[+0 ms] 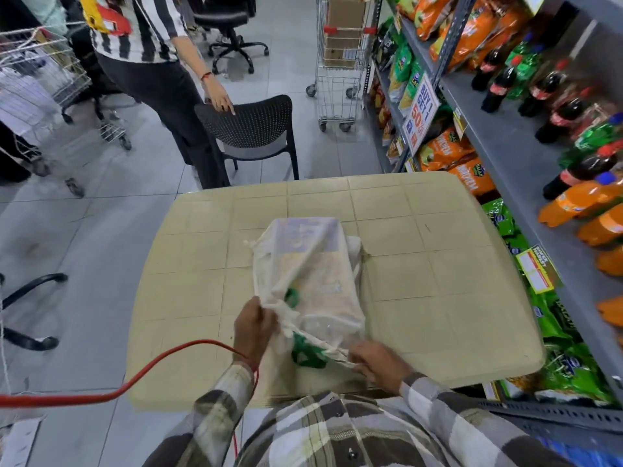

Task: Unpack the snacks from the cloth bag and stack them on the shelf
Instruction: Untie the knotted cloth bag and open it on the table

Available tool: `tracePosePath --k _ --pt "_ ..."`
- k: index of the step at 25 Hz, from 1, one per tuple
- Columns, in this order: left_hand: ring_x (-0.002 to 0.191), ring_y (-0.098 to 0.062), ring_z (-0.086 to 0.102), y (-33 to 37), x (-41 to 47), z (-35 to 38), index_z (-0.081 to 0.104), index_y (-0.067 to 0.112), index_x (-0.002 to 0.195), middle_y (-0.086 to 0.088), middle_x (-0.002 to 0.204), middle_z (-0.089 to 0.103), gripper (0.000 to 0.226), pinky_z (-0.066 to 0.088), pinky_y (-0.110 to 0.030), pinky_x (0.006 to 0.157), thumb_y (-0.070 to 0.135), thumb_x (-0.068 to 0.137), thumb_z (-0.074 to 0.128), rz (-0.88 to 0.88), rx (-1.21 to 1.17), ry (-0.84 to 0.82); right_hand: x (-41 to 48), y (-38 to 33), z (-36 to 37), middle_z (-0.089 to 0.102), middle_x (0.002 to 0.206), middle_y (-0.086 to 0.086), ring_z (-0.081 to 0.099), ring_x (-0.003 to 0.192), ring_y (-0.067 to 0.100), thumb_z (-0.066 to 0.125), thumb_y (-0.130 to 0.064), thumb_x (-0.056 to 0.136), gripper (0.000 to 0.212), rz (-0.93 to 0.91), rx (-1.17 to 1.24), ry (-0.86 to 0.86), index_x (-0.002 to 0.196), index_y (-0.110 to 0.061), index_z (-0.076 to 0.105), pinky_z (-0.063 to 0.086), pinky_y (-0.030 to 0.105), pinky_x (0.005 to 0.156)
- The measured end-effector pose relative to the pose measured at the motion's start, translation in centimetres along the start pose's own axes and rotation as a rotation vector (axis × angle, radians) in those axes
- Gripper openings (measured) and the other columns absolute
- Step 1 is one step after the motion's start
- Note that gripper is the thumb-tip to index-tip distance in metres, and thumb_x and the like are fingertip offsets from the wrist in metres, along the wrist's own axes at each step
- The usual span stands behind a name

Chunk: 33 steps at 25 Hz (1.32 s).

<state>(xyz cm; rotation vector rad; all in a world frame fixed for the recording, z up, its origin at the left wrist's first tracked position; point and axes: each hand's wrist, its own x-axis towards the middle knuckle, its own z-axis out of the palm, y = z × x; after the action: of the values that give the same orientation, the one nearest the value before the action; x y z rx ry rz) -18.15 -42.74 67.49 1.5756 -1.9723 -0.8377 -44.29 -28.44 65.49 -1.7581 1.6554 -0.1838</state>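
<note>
The bag lies flat near the middle of the table, closed end toward 12 o'clock and mouth toward 6, right in front of the person. The left hand pinches the cloth rim at the bag's 7 o'clock corner, fingers curled round a fold. The right hand grips the rim at 5 o'clock, beside a green mark on the cloth. Through the thin cloth a pale, flat pack of snacks shows, filling most of the bag; whether more packs lie under it cannot be told. The step in hand looks like opening the mouth, and nothing is out yet. To do it well, draw the two rim corners apart toward 9 and 3 o'clock so the mouth gapes wide. Then lift the upper layer clear of the pack rather than dragging the whole bag toward the table edge at 6. One hand should pin the lower rim to the table while the other reaches in and slides the pack out flat — the cloth is loose and will likely bunch and catch on the pack's corners if tugged. The shelf stands at 3 o'clock, just beside the table, so the carry should be short. A red cable loops past the left wrist from 8 o'clock — mind that it does not snag the sleeve.
</note>
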Motion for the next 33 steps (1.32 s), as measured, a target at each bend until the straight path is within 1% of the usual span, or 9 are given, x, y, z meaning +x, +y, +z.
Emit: tracePosePath --k 2,7,12,17,22,25,27,30,33 --pt "0.068 -0.029 0.053 -0.5 0.4 -0.7 0.045 0.016 0.083 -0.003 0.077 0.055 0.018 0.040 -0.034 0.058 0.018 0.083 0.064 -0.042 0.134 0.011 -2.0 2.0 0.2 0.061 0.106 0.000 0.054 0.097 0.016 0.058 -0.017 0.093 0.008 0.066 -0.053 -0.026 0.099 -0.020 0.059 0.048 0.032 0.088" --pt "0.110 -0.029 0.063 1.0 -1.1 1.8 0.058 0.026 0.117 -0.007 0.128 0.062 0.061 0.055 -0.037 0.088 0.010 0.060 0.075 0.664 0.616 -0.295 -0.2 -0.7 0.1 0.057 0.122 -0.007 0.050 0.110 0.011 0.069 -0.056 0.079 0.053 0.043 0.031 -0.028 0.121 -0.028 0.055 0.045 0.025 0.093" --pt "0.091 -0.020 0.063 2.7 0.7 1.3 0.066 0.027 0.100 0.002 0.105 0.068 0.032 0.054 -0.033 0.077 0.023 0.070 0.076 0.959 0.842 -0.416 3.7 -5.6 0.8 0.060 0.133 0.005 0.057 0.120 0.025 0.066 -0.058 0.082 0.067 0.007 -0.115 -0.237 0.133 -0.017 0.048 0.049 0.041 0.101" --pt "0.085 -0.026 0.060 3.2 0.7 -0.2 0.056 0.020 0.106 -0.003 0.097 0.065 0.030 0.051 -0.037 0.071 0.020 0.077 0.065 0.638 0.444 -0.287 4.5 -6.6 3.0 0.064 0.124 0.017 0.063 0.112 0.036 0.051 -0.027 0.099 0.033 0.121 -0.159 -0.261 0.125 -0.007 0.056 0.053 0.043 0.092" --pt "0.079 -0.024 0.057 1.9 1.9 -2.8 0.055 0.008 0.107 -0.009 0.090 0.063 0.021 0.040 -0.031 0.067 0.013 0.089 0.045 0.040 -0.070 0.145 1.2 -2.9 2.1 0.061 0.126 0.017 0.060 0.114 0.030 0.051 -0.015 0.095 0.030 0.018 -0.028 -0.287 0.124 -0.010 0.055 0.048 0.036 0.095" --pt "0.085 -0.025 0.056 1.8 3.7 -3.1 0.055 0.011 0.099 -0.012 0.097 0.061 0.013 0.038 -0.027 0.071 0.015 0.096 0.044 -0.561 -0.549 0.521 -2.7 1.3 3.5 0.068 0.115 0.017 0.064 0.107 0.029 0.048 -0.013 0.092 0.026 0.109 -0.089 -0.375 0.109 -0.009 0.066 0.049 0.035 0.091" --pt "0.087 -0.022 0.051 1.7 3.7 -2.4 0.053 0.012 0.092 -0.012 0.096 0.057 0.015 0.042 -0.033 0.074 0.018 0.096 0.040 -0.777 -0.736 0.504 -4.4 2.8 3.7 0.073 0.111 0.014 0.067 0.102 0.019 0.045 -0.003 0.086 0.034 0.191 -0.009 -0.374 0.105 -0.009 0.073 0.048 0.023 0.085" --pt "0.087 -0.023 0.051 2.4 2.2 -1.6 0.053 0.012 0.080 -0.005 0.084 0.055 0.027 0.042 -0.035 0.068 0.029 0.096 0.038 -0.750 -0.643 0.304 -3.7 1.5 3.1 0.076 0.106 0.006 0.067 0.097 0.012 0.049 -0.002 0.088 0.032 0.189 0.137 -0.192 0.104 -0.013 0.075 0.045 0.014 0.082" --pt "0.106 -0.031 0.048 2.9 1.2 -1.5 0.052 0.011 0.105 -0.010 0.113 0.050 0.034 0.040 -0.040 0.081 0.040 0.096 0.037 -0.740 -0.388 0.224 -0.8 -2.4 2.5 0.075 0.101 -0.004 0.070 0.093 0.007 0.056 -0.014 0.096 0.020 0.078 0.373 -0.035 0.106 -0.018 0.073 0.055 0.019 0.084"
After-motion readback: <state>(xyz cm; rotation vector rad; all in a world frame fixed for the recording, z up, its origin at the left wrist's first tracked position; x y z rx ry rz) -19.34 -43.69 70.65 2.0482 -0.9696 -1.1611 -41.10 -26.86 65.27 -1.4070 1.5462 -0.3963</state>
